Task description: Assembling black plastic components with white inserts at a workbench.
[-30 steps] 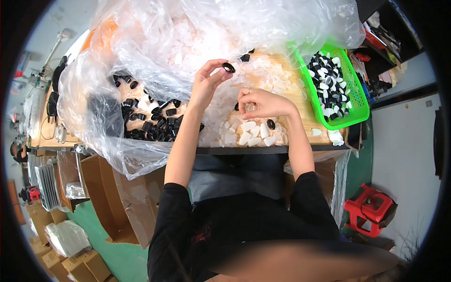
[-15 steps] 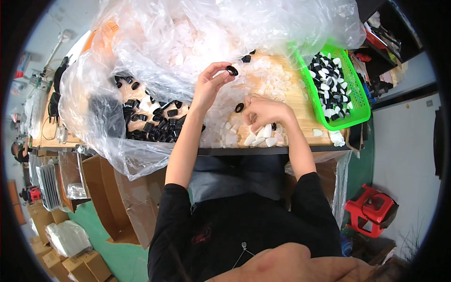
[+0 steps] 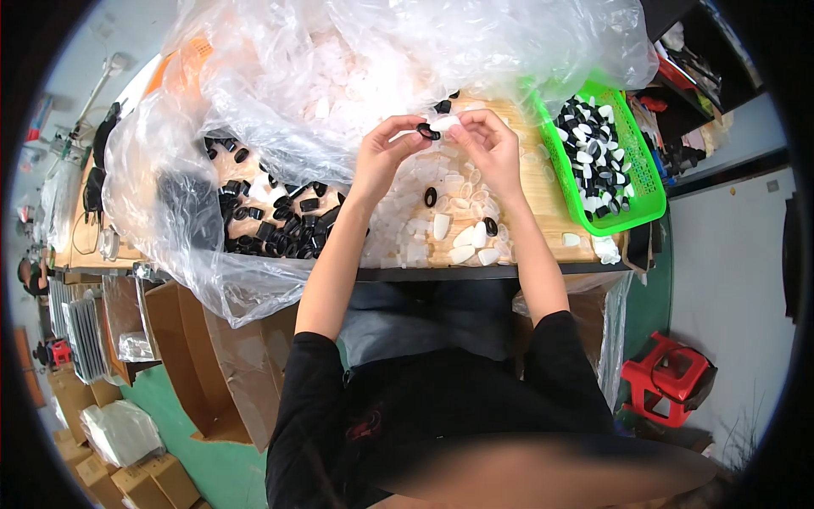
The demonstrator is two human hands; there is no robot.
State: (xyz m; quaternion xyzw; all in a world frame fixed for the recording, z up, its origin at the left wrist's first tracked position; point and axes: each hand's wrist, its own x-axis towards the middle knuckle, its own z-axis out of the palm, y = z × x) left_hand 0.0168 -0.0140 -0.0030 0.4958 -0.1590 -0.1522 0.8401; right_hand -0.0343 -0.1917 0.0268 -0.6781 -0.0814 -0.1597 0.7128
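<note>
Between the fingertips of my left hand (image 3: 381,157) is a black oval ring (image 3: 428,131). My right hand (image 3: 490,148) pinches a white rounded piece (image 3: 444,124), its end meeting the ring. Both hands are raised over the wooden table (image 3: 543,199). Below them lie several loose white pieces (image 3: 463,254), a black ring (image 3: 430,197) and another black-rimmed piece (image 3: 491,226). Translucent small parts (image 3: 462,191) are spread around these. Whether the white piece sits inside the ring or only touches it, I cannot tell.
A bright green basket (image 3: 649,182) of black-and-white pieces stands at the right. Many black parts (image 3: 292,229) lie at the left beside crumpled clear plastic (image 3: 191,242). More plastic sheeting (image 3: 509,42) covers the far side. A red stool (image 3: 670,373) stands on the floor at right.
My right hand has risen from the white pieces near the table's front edge, bringing one up to the black ring. My left hand stays nearly in place, still holding the ring.
</note>
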